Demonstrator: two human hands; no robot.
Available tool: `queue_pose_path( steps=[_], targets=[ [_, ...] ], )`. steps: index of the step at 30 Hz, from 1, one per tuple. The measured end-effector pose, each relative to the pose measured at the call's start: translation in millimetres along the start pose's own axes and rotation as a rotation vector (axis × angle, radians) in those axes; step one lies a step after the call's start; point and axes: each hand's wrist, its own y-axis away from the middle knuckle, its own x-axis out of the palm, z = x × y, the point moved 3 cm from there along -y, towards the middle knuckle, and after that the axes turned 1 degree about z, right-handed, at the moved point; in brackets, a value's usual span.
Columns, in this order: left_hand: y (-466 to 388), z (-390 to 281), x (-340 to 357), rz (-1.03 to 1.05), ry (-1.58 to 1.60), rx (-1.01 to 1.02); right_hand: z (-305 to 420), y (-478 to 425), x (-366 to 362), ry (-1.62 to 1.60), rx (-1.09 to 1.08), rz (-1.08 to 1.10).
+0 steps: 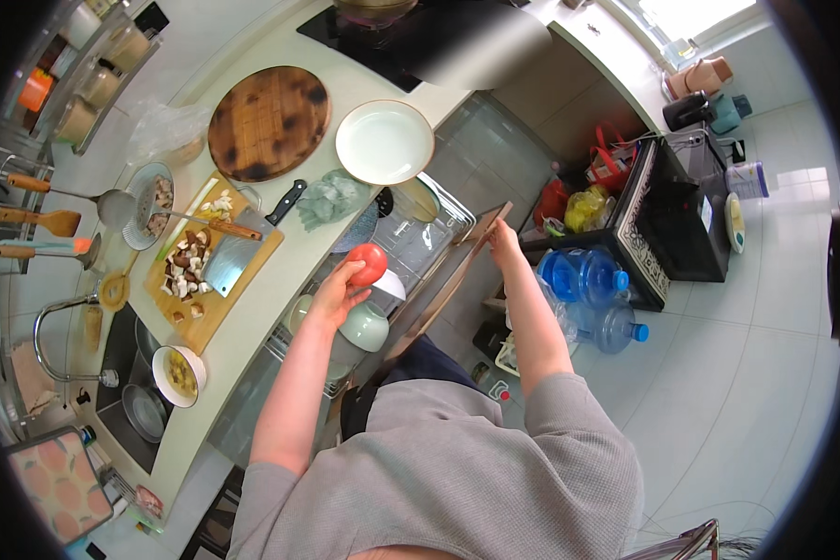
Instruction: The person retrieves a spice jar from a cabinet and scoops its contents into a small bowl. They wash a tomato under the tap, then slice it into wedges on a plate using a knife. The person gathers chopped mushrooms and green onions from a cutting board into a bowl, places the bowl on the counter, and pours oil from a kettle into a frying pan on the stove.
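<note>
A red tomato (367,264) rests in the fingers of my left hand (333,297), above a pulled-out dish drawer. My right hand (504,241) grips the top edge of the drawer front (455,269) near its far corner. Inside the drawer, a wire rack (420,245) holds pale green bowls (365,327) and other dishes. On the counter beside it lie a white plate (385,142), a crumpled green plastic bag (332,198) and a cutting board (241,280). A cleaver (234,259) lies on that board by chopped mushrooms (185,264).
A round wooden board (269,124) lies near the cooktop (364,49). A bowl of yellow food (180,375) stands by the sink (122,406). Blue water jugs (584,276) stand on the floor to the right, beside a black cabinet (630,224).
</note>
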Motion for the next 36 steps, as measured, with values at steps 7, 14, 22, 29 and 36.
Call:
queue_pose_path(
  steps=[7, 14, 22, 29, 36],
  targets=[
    [-23, -10, 5, 0.032, -0.045, -0.006, 15, 5, 4, -0.251, 0.084, 0.305],
    [-26, -33, -17, -0.013, 0.030, 0.044, 38, 3, 47, 0.047, 0.098, 0.403],
    [23, -49, -81, -0.164, 0.296, 0.149, 125, 145, 248, 0.571, -1.074, 0.267],
    [61, -23, -130, -0.421, 0.559, 0.250, 56, 157, 417, 1.366, -1.974, 0.533],
    [98, -5, -164, -0.485, 0.659, 0.344, 71, 174, 433, 1.545, -1.693, 0.872]
  ],
)
